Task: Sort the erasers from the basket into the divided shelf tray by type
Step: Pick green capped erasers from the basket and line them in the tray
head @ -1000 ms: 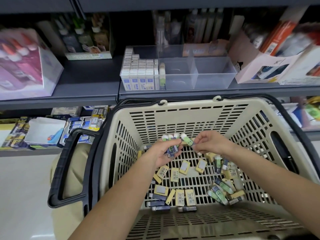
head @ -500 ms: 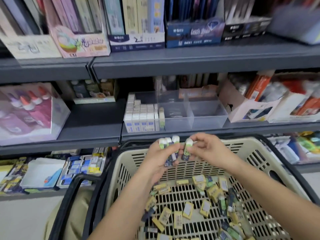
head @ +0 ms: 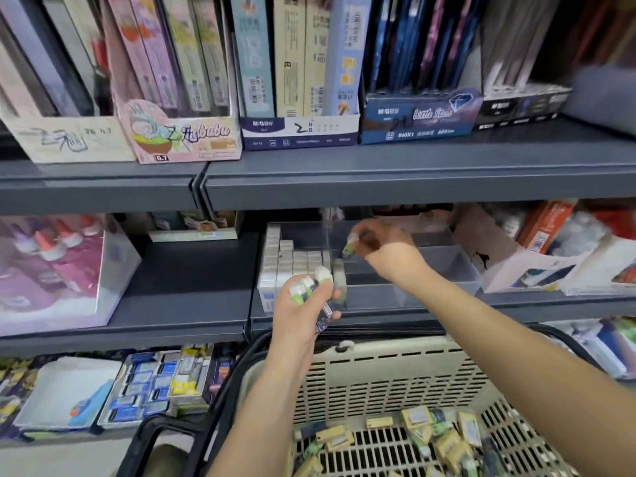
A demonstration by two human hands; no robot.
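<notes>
My left hand point(head: 299, 311) grips a small bunch of green-and-white erasers point(head: 311, 285) in front of the clear divided tray point(head: 461, 266) on the middle shelf. My right hand point(head: 385, 247) pinches one green-and-white eraser point(head: 349, 246) over the tray, just right of the divider where one such eraser point(head: 340, 278) stands. The tray's left section holds rows of white boxed erasers point(head: 292, 266). The beige basket point(head: 395, 370) sits below with several yellow and green erasers point(head: 433, 435) loose on its floor.
Boxes of stationery line the upper shelf point(head: 378, 173). A pink-and-clear glue display point(head: 51, 270) stands left of the tray, an open cardboard box point(head: 509, 263) right of it. The lowest shelf holds more packs point(head: 155, 383). The basket's black handle point(head: 151, 438) hangs at its left.
Both hands rose out of the basket up to the shelf. My right hand carried one green eraser away from the bunch and over the tray; the view tilted upward.
</notes>
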